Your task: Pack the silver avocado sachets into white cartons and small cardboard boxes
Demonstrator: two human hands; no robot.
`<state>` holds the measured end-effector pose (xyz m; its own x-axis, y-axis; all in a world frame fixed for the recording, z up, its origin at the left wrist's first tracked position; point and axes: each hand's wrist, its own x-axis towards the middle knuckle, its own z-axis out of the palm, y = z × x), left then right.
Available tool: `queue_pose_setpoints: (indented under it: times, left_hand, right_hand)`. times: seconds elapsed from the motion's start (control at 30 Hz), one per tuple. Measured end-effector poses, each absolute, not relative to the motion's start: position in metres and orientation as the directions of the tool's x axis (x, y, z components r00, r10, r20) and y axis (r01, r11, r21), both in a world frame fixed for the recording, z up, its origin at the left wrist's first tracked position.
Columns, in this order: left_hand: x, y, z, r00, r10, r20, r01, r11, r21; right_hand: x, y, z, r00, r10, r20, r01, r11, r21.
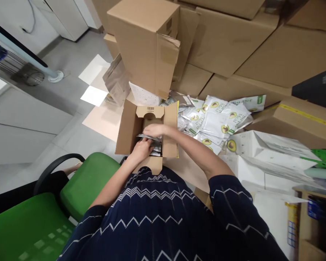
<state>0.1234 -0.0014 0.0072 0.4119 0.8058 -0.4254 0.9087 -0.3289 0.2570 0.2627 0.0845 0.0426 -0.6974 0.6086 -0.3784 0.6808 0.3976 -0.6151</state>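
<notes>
An open cardboard box [170, 121] stands in front of me with its flaps spread outward. Both of my hands reach inside it. My left hand [143, 148] is closed on the near side of a silvery pouch [149, 137] that stands on edge in the box. On the far side of this pouch, my right hand [153, 129] bends over its top edge, fingertips partly hidden. Beneath my left hand, more shiny packaging [156, 148] shows in the box. To the right lies a loose pile of white pouches [214, 123] printed with avocados.
Large cardboard cartons [141, 43] are stacked behind the box. White paper cartons [271, 145] stand at the right, near a yellow-taped box [304, 114]. A green chair [89, 181] is close on my left, and a person's arm shows beside it.
</notes>
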Motion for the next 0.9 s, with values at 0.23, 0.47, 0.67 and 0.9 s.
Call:
queue_pose_setpoints:
  times: [0.23,0.47,0.67,0.9]
  left_hand:
    - [0.123,0.0,0.013,0.357,0.834,-0.421,0.933,-0.298,0.2]
    - [0.124,0.001,0.005,0.32,0.87,-0.376,0.947,-0.276,0.165]
    - [0.124,0.002,0.004,0.352,0.849,-0.393,0.933,-0.35,0.08]
    - [0.125,0.002,0.004,0.37,0.838,-0.402,0.923,-0.38,0.057]
  right_hand:
    - [0.408,0.014,0.064,0.13,0.991,-0.018,0.302,-0.057,-0.952]
    - [0.466,-0.104,-0.039,0.542,0.746,-0.387,0.637,-0.665,-0.391]
    - [0.455,-0.132,-0.089,0.778,0.48,-0.405,0.438,-0.877,-0.198]
    - [0.454,-0.121,-0.104,0.838,0.36,-0.409,0.167,-0.884,-0.437]
